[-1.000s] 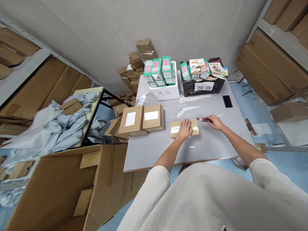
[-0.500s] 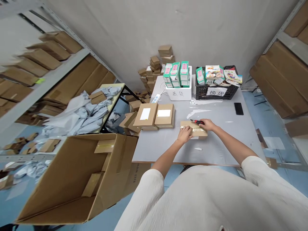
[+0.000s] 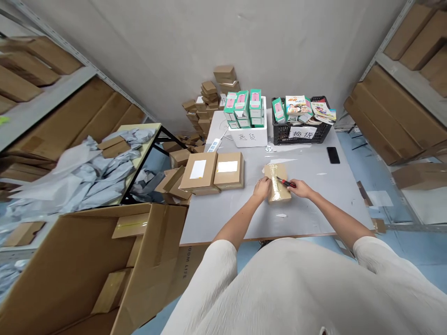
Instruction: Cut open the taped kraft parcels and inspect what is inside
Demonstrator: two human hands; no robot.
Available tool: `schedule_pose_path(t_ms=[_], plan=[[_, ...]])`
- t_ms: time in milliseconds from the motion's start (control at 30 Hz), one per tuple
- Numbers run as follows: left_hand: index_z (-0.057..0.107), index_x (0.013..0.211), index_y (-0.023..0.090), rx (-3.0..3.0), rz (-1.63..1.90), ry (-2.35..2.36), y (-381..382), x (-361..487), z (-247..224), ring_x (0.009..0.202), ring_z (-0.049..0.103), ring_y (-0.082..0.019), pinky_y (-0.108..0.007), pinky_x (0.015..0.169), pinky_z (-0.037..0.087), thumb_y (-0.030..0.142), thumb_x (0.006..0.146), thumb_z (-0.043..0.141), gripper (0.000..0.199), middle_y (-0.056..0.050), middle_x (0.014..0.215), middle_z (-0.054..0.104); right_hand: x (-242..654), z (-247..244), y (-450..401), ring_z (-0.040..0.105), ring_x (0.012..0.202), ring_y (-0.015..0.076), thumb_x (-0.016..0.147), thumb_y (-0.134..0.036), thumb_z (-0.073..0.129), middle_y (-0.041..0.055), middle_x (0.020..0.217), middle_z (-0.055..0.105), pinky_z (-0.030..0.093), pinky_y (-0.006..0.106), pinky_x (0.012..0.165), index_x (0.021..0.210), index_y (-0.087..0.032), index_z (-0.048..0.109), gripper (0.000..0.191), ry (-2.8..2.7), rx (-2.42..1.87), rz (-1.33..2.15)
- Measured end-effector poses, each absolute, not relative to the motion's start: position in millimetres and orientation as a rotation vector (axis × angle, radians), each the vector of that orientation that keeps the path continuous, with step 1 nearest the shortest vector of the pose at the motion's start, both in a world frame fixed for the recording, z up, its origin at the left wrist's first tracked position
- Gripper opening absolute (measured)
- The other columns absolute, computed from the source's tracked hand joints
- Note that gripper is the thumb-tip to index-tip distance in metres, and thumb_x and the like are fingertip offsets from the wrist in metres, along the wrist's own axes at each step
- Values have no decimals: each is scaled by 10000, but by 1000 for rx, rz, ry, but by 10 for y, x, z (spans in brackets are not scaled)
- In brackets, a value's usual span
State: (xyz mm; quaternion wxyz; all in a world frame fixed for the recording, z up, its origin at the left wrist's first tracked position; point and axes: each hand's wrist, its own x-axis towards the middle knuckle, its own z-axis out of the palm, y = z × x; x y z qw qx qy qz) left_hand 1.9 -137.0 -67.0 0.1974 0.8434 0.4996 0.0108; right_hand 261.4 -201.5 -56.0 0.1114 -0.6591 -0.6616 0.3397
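Observation:
A small brown carton [image 3: 282,191] with shiny tape along its middle lies on the grey table [image 3: 223,218], its long side pointing away from me. My left hand [image 3: 262,188] grips the carton's left edge with its fingers closed on it. In my right hand [image 3: 301,189] is a red and black utility knife [image 3: 288,184], its tip at the tape on the carton's top. Two larger brown cartons with white labels, one [image 3: 198,171] beside the other [image 3: 229,170], rest to the left.
Behind stand a white bin [image 3: 248,138] of green-and-pink boxes and a black crate [image 3: 282,135] of books. A phone [image 3: 333,155] lies at the right. A large open carton [image 3: 139,279] is at the lower left, below a side table of grey plastic bags [image 3: 84,172].
The small carton has turned from lying crosswise to pointing away from me. My left hand is now at its left edge, and the knife tip is over the tape. The view has shifted right.

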Motion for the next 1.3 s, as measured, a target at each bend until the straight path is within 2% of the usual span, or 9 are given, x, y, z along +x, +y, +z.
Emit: schedule_pose_path(t_ms=[167,300,400,500,667,833,1033,1167,1300], plan=[[704,1336,173,2309,82,1568,-1482,275,-663,1355,591,-366,-489,1143,473,379,1063,539,380,-183,1440,661,2649,-622,-1927,736,1006,260,1000,-434,653,72,1129,802,560,340,878,1194,-240,736,286,-1903,-1900,934],[443,1654,148,2241,45,1564,-1682,549,-708,1481,493,-425,-525,1183,426,625,985,630,843,-240,1649,508,2670,-610,-1504,691,1172,295,983,-412,651,135,1260,759,542,401,1022,1206,-203,747,321,-1951,-1892,733],[329,1725,134,2260,-64,1532,-1824,688,-750,1600,363,-479,-566,1275,317,711,905,705,1071,-277,1780,325,2606,-578,-1145,625,1332,358,969,-444,676,155,1455,692,504,474,1107,1247,-216,762,370,-2029,-1937,684],[325,1734,150,2298,-118,1487,-1876,704,-766,1655,277,-489,-586,1324,243,690,873,747,1101,-271,1829,224,2530,-590,-916,571,1417,403,968,-479,683,151,1506,674,488,508,1117,1272,-241,773,397,-2115,-1985,707],[246,1773,212,2281,-218,1391,-1752,568,-738,1694,222,-461,-642,1354,179,645,805,801,1197,-231,1854,187,2572,-697,-886,665,1211,361,959,-479,662,134,1283,767,532,450,981,1191,-230,777,360,-2161,-2009,693],[162,1791,184,2305,-217,1356,-1674,552,-768,1699,228,-449,-680,1362,151,666,854,754,1208,-250,1844,205,2731,-682,-1017,691,1152,333,963,-471,638,129,1254,774,524,423,948,1147,-228,748,324,-2049,-2110,675],[161,1789,228,2458,-257,1268,-1583,481,-827,1708,217,-436,-688,1367,129,247,828,803,1157,-238,1828,253,2891,-592,-1262,740,1039,291,994,-458,647,100,1095,813,524,363,907,1137,-225,716,282,-1843,-2211,819],[93,1791,289,2475,-299,1180,-1457,342,-798,1727,165,-399,-707,1364,78,132,818,769,1195,-194,1832,260,2948,-622,-1470,742,1020,235,953,-389,729,84,1126,818,529,279,846,1095,-209,712,230,-1668,-2111,1002],[51,1787,278,2499,-245,1146,-1410,274,-769,1712,238,-350,-648,1377,84,82,875,676,1123,-196,1796,332,2981,-651,-1603,753,936,209,913,-364,788,57,982,821,545,251,812,994,-205,693,202,-1483,-1957,1288]])
